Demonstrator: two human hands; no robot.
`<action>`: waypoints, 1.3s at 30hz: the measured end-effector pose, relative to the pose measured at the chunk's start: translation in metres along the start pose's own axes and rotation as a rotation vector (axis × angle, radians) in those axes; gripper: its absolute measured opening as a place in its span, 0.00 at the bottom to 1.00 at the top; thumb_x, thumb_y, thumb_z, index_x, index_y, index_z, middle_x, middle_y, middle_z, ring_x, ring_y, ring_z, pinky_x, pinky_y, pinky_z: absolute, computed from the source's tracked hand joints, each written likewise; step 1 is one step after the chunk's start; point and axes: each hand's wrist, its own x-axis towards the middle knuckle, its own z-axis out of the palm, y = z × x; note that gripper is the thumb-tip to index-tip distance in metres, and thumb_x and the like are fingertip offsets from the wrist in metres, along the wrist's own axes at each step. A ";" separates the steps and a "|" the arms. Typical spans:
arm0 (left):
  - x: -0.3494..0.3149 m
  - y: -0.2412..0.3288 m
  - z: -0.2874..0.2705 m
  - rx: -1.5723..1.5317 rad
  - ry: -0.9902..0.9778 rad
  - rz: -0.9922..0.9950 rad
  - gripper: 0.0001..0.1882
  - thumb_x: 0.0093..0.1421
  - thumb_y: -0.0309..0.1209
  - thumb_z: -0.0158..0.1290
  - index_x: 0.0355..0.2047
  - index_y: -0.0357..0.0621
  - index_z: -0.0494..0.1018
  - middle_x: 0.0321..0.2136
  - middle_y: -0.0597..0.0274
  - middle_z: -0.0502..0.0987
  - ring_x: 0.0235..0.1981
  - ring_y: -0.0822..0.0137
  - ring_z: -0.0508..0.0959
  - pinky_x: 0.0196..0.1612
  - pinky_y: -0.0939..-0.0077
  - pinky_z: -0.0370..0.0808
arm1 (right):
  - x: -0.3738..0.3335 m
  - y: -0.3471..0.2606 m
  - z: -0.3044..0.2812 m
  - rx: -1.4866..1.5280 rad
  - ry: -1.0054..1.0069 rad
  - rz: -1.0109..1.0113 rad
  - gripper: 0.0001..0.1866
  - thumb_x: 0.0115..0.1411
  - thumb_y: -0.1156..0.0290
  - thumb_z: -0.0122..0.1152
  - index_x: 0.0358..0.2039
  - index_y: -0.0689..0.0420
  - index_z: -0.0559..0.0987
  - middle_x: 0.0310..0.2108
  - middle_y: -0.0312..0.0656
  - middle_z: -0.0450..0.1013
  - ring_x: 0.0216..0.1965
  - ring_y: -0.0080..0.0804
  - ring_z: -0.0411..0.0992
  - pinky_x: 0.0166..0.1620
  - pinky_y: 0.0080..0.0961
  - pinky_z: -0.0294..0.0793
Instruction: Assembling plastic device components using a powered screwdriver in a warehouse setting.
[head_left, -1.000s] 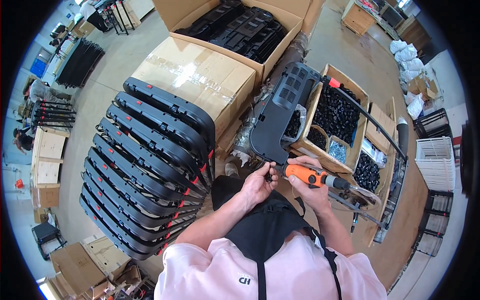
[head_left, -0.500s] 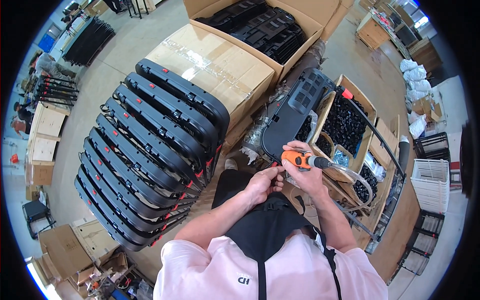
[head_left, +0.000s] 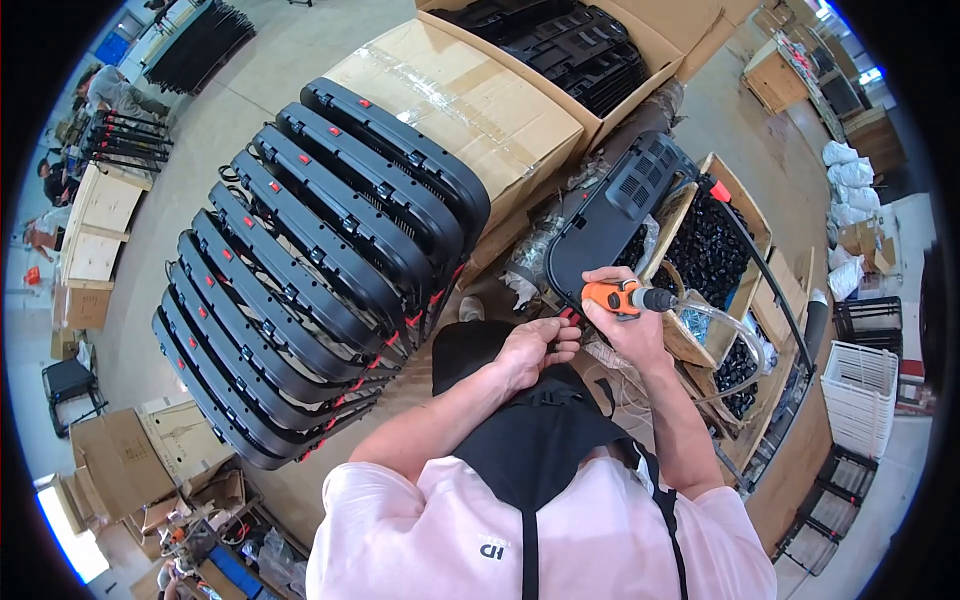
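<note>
A black plastic panel (head_left: 590,235) on a black tube frame lies in front of me, its near end reaching my hands. My right hand (head_left: 645,338) is wrapped round an orange-and-grey pneumatic screwdriver (head_left: 612,298), and a clear hose (head_left: 745,335) curves off its back end to the right. The tool's tip is hidden behind my hand. Close on the left, my left hand (head_left: 540,350) is closed, thumb and forefinger pinched beside a small red part (head_left: 570,314) at the panel's near end. What those fingers hold cannot be made out.
On the left stands a row of several similar black panels (head_left: 320,270) with red tabs. Behind are a taped carton (head_left: 450,100) and an open carton of black parts (head_left: 560,50). Wooden bins of small black pieces (head_left: 710,240) stand right of the panel; a white basket (head_left: 858,400) is farther right.
The view has turned slightly, so the surroundings shift in the picture. Both hands stay at the panel's near end, and the screwdriver remains in my right hand.
</note>
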 end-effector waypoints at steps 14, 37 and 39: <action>0.010 0.012 0.000 -0.194 0.081 0.062 0.16 0.73 0.47 0.56 0.40 0.48 0.80 0.28 0.72 0.79 0.26 0.74 0.78 0.30 0.77 0.78 | -0.026 -0.005 -0.013 0.432 0.112 0.053 0.26 0.60 0.81 0.69 0.59 0.63 0.73 0.53 0.50 0.80 0.54 0.33 0.79 0.60 0.32 0.78; 0.056 0.054 0.041 -0.457 -0.185 -0.053 0.15 0.76 0.44 0.52 0.50 0.47 0.77 0.28 0.71 0.75 0.28 0.71 0.76 0.34 0.76 0.78 | 0.016 -0.016 -0.039 0.369 0.158 0.033 0.27 0.61 0.81 0.69 0.60 0.62 0.71 0.55 0.48 0.79 0.55 0.32 0.78 0.62 0.32 0.76; 0.062 0.056 0.039 -0.469 -0.223 -0.075 0.15 0.76 0.44 0.52 0.51 0.47 0.76 0.28 0.71 0.74 0.29 0.70 0.75 0.34 0.76 0.78 | 0.021 -0.018 -0.038 0.350 0.151 0.038 0.27 0.61 0.81 0.69 0.60 0.62 0.71 0.56 0.48 0.79 0.55 0.32 0.78 0.62 0.32 0.76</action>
